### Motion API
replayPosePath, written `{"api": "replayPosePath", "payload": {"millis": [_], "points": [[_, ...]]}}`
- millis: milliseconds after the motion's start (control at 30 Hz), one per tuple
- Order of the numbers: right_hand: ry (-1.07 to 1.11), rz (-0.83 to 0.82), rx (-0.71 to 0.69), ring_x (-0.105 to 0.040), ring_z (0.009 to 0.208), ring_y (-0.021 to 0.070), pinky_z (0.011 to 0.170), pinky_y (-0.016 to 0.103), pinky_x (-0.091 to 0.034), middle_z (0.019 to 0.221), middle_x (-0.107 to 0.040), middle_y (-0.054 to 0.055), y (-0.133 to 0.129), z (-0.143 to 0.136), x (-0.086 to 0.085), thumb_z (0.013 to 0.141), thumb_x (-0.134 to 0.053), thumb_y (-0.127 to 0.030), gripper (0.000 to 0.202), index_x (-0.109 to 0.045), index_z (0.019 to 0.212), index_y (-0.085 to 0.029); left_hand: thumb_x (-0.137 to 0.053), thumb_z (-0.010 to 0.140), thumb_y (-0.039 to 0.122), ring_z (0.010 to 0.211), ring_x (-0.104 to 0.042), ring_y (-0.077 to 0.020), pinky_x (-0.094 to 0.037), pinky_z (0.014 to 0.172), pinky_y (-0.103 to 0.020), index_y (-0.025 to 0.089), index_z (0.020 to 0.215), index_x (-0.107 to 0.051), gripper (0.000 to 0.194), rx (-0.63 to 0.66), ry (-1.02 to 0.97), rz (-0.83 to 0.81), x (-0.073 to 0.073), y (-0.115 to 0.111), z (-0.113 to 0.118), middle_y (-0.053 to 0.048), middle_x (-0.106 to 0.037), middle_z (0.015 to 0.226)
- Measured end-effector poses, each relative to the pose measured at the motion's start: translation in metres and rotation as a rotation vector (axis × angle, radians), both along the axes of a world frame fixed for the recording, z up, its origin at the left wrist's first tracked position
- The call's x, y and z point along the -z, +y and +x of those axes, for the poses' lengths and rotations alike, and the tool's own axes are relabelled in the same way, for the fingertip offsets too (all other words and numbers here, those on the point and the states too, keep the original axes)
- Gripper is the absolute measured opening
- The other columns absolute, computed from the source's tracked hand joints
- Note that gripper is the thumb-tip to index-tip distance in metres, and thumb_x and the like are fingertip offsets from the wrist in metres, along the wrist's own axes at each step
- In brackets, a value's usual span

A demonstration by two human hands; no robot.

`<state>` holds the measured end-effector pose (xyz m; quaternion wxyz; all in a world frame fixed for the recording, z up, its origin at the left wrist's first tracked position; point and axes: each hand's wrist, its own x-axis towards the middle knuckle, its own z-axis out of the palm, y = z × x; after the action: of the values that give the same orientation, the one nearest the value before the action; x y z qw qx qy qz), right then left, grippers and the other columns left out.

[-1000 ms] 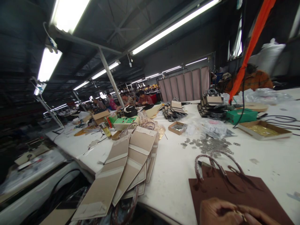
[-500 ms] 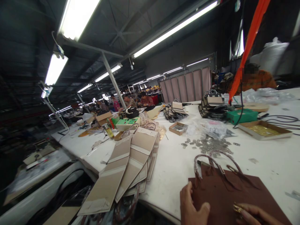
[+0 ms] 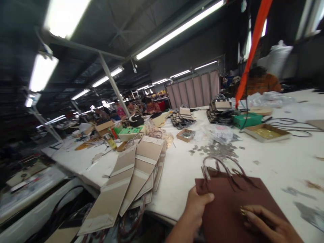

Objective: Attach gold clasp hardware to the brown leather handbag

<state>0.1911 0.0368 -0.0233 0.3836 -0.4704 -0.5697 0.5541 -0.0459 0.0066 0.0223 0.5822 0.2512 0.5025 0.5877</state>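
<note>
Gold fitting (image 3: 243,210) between right fingers (image 3: 262,210), over brown bag (image 3: 225,211).

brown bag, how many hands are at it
2: the left hand at the left edge of the brown bag, and the right hand over its face, holding a small golden piece. No others show there.

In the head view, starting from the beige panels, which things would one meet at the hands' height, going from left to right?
Beige panels → left hand on the edge of the brown bag → small gold-coloured piece → right hand holding it → blurred grey pieces.
</note>
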Motion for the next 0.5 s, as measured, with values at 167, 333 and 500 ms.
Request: {"api": "replayPosePath", "payload": {"millis": [167, 333, 500], "points": [[-0.057, 0.03, 0.058, -0.073, 0.086, 0.0247, 0.083, 0.033, -0.058, 0.098, -0.076, 0.007, -0.005, 0.01, -0.038, 0.086, -0.067, -0.064, 0.044, -0.073, 0.099, -0.022, -0.091, 0.057, 0.021, 0.095, -0.074, -0.0316, -0.054, 0.095, -0.044, 0.012, 0.11, -0.072, 0.057, 0.073, -0.036, -0.001, 0.001, 0.039, 0.015, -0.015, -0.078, 0.108], [-0.069, 0.05, 0.117, -0.069, 0.081, 0.0226, 0.077, 0.033, -0.055, 0.086, -0.073, 0.004, 0.007, 0.015, -0.036, 0.09, -0.067, -0.058, 0.039, -0.072, 0.102, -0.021, -0.09, 0.063, 0.019, 0.095, -0.075, -0.0305, -0.056, 0.094, -0.044, 0.014, 0.113, -0.07, 0.054, 0.166, -0.074, -0.02, 0.004, 0.062, 0.022, -0.014, -0.078, 0.109], [-0.197, 0.293, 0.156, -0.068, 0.1, 0.0241, 0.094, 0.037, -0.052, 0.106, -0.074, 0.004, 0.033, 0.012, -0.042, 0.092, -0.068, -0.048, 0.027, -0.075, 0.104, -0.025, -0.08, 0.073, 0.017, 0.096, -0.075, -0.0341, -0.058, 0.094, -0.048, 0.01, 0.122, -0.068, 0.051, 0.365, -0.285, -0.07, 0.002, 0.066, 0.015, -0.019, -0.077, 0.111]]}}
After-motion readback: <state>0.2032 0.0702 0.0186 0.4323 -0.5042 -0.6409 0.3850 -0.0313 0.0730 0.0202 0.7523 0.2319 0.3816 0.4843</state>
